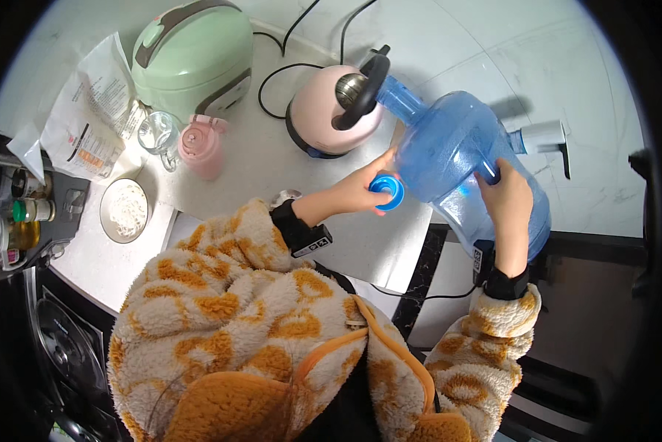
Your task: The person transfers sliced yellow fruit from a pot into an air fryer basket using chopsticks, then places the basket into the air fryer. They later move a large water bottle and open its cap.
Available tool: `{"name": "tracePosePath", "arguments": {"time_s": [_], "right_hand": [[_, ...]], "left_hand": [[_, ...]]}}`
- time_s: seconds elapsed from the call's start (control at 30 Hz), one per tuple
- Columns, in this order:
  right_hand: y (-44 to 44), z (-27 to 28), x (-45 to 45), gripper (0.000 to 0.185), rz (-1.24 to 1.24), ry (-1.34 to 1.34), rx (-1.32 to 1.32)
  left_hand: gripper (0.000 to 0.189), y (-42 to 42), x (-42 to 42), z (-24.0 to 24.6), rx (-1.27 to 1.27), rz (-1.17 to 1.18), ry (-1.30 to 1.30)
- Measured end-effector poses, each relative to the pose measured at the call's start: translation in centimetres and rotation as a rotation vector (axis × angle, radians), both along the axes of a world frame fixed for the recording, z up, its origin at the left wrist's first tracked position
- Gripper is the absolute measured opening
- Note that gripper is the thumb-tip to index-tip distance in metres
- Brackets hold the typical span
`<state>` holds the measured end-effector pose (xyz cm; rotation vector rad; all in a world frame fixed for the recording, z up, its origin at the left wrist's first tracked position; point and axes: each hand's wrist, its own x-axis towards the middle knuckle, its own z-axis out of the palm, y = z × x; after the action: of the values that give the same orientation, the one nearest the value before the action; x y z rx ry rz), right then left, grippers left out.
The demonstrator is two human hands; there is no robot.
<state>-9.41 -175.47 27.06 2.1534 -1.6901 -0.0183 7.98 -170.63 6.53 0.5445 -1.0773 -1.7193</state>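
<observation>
A large translucent blue water jug (447,143) is tilted, its neck close to the black handle of a pink electric kettle (325,113). My right hand (508,201) grips the jug's moulded handle. In my left hand (356,190) is a blue plastic cap (387,192), with the thumb inside its rim; the extended fingers reach against the jug's underside. Shiny metal shows at the kettle's top, but its opening is partly hidden by the handle. Whether water is flowing cannot be made out.
Left on the counter (215,193) are a green rice cooker (193,66), a pink bottle (201,149), a glass mug (158,133), a white bag (91,116) and a bowl of pale strands (125,212). Jars (30,210) stand farther left. A white fitting with a black lever (543,137) is beside the jug.
</observation>
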Motion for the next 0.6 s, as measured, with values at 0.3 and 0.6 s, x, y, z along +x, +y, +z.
{"name": "tracePosePath", "arguments": {"time_s": [0.3, 0.6], "right_hand": [[4.6, -5.7, -13.0, 0.038, -0.065, -0.584, 0.178], [10.1, -9.5, -18.6, 0.030, 0.093, -0.533, 0.124]], "left_hand": [[0.050, 3.1, 0.8, 2.7, 0.369, 0.159, 0.355], [0.043, 3.5, -5.6, 4.9, -0.206, 0.601, -0.348]]}}
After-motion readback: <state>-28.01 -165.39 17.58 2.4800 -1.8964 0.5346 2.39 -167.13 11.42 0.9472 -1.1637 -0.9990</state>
